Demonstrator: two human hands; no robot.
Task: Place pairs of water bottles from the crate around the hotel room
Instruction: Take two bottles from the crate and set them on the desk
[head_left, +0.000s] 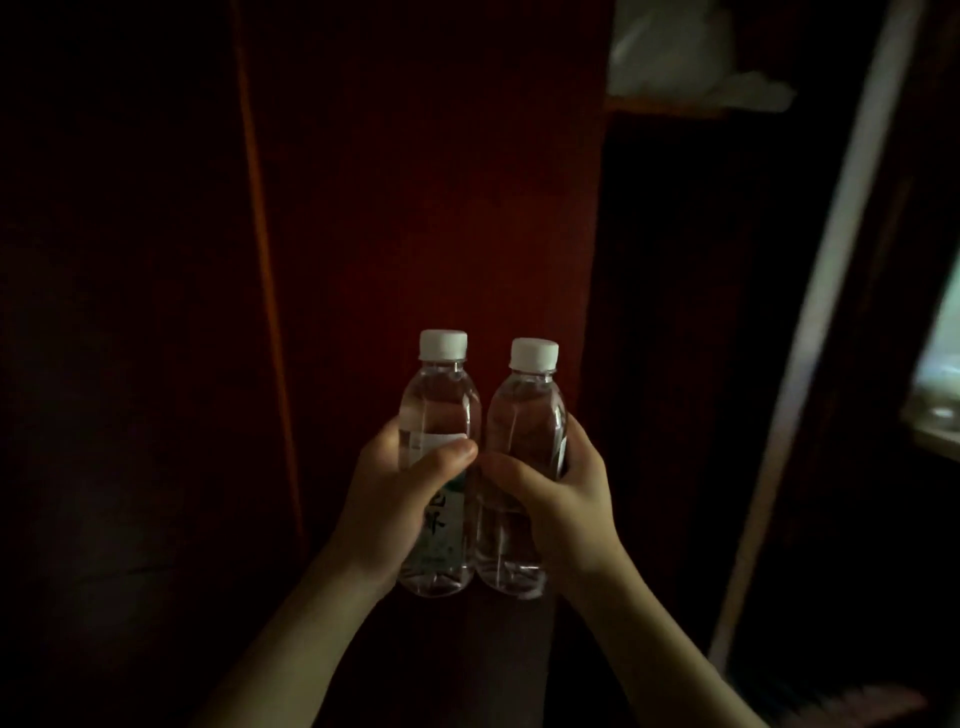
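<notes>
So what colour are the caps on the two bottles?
White, both caps, seen clearly in the head view; the bottles themselves are clear.

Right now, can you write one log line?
left hand: holds clear plastic white-capped water bottle | right hand: holds second one | bottles: upright, side by side

Two small clear water bottles with white caps stand upright side by side, touching, in dim light, the left bottle (440, 410) showing a white and green label, the right bottle (525, 415) showing none.
</notes>
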